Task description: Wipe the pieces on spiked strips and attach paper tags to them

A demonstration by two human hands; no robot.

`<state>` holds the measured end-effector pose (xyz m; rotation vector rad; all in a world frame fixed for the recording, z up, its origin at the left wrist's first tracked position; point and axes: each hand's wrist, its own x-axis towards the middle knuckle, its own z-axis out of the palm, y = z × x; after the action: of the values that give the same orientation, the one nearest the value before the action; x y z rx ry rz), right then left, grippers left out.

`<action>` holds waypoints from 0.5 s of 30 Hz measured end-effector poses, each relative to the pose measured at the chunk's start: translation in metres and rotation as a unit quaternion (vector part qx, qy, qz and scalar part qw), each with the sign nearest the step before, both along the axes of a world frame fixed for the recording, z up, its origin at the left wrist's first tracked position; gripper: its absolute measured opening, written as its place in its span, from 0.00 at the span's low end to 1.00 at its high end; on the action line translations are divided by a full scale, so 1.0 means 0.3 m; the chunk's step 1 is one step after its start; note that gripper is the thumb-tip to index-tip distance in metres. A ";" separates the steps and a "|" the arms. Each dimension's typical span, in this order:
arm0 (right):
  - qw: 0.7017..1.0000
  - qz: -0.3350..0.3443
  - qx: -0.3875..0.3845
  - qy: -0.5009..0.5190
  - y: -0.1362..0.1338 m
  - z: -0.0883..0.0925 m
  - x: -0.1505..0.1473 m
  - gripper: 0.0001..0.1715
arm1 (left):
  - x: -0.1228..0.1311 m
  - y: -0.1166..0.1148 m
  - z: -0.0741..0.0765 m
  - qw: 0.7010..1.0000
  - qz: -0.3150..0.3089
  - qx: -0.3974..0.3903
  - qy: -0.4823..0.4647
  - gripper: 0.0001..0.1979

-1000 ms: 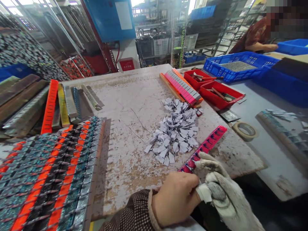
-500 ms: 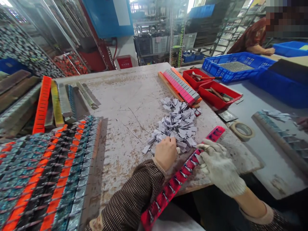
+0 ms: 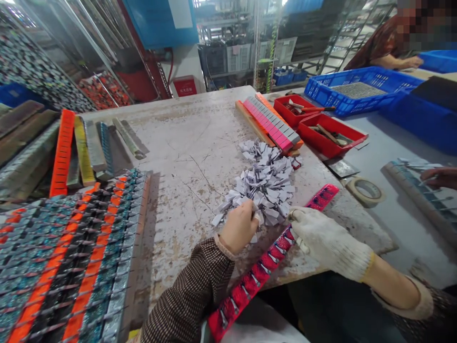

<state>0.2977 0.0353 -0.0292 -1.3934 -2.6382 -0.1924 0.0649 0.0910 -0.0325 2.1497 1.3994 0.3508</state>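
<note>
My bare left hand [image 3: 238,228] is closed at the near edge of a pile of small pale grey-white pieces [image 3: 264,186]. Its thumb and fingers pinch a whitish piece [image 3: 258,217], partly hidden. My right hand [image 3: 324,240], in a white knit glove, bends its fingers over a long pink-red strip [image 3: 246,295]. That strip slants over the table's front edge, its far end sticking out beyond the glove. Along its nearer part, several small silvery pointed pieces stand in a row. The gloved fingertips cover part of it, so any small piece under them is hidden.
Strips filled with pointed pieces [image 3: 71,267] lie at left, near slotted bars [image 3: 62,152]. Pink and grey slotted bars [image 3: 269,121] lie behind the pile. Red trays [image 3: 332,136], a tape roll [image 3: 366,190] and a blue crate [image 3: 360,88] stand at right. A co-worker's hand [image 3: 441,177] shows at far right.
My left hand has shifted slightly left, its fingers now pinched on a whitish piece. My gloved hand has turned a little, staying on the pink-red strip. Another person's hand has appeared at the right edge.
</note>
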 end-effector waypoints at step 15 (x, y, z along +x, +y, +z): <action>0.913 -0.045 0.032 0.404 -0.136 0.002 -0.114 0.09 | 0.003 -0.223 0.117 0.683 0.065 -0.391 -0.613 0.17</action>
<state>0.2634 -0.0055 -0.0284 -1.2131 -1.8642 0.2416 0.0657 0.0241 0.0025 0.6960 0.6210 0.8405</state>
